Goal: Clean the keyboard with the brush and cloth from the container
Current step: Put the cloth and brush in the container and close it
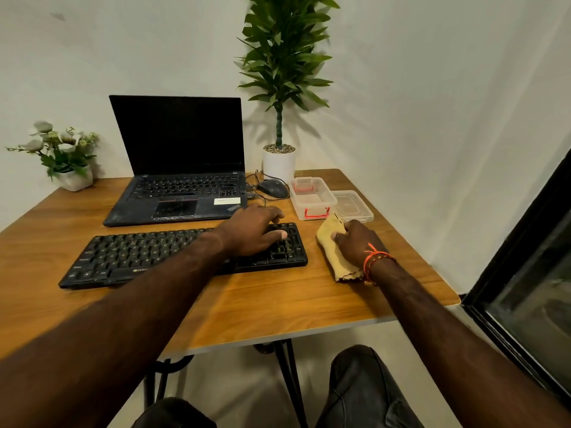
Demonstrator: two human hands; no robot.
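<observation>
One black keyboard (182, 254) lies flat on the wooden surface (278, 301), its long side running left to right across the near middle. The left hand (253, 231) rests on the keyboard's right end, its fingers (275, 214) curled down over the keys and far edge, thumb lying along the keys; whether they actually grip the keyboard I cannot tell. Just right of the keyboard, apart from its end, lies one yellow cloth (335, 251), crumpled on the surface, and the right hand (355, 242) lies on top of it with fingers bent round the cloth's upper part, holding it; one orange thread band (375, 259) circles that wrist. Beyond the keyboard's right end stands one clear container (312, 197) with red clasps, open, and its one clear lid (352, 206) lies flat just to its right. No brush can be made out. Directly behind the keyboard sits one open laptop (179, 162) with a dark screen. Behind the keyboard's right end, between laptop and container, lies one dark mouse (273, 188) with its cable. Further back are two plants: one tall leafy plant (282, 72) in a white pot, and one small flower pot (65, 159) at the far left.
</observation>
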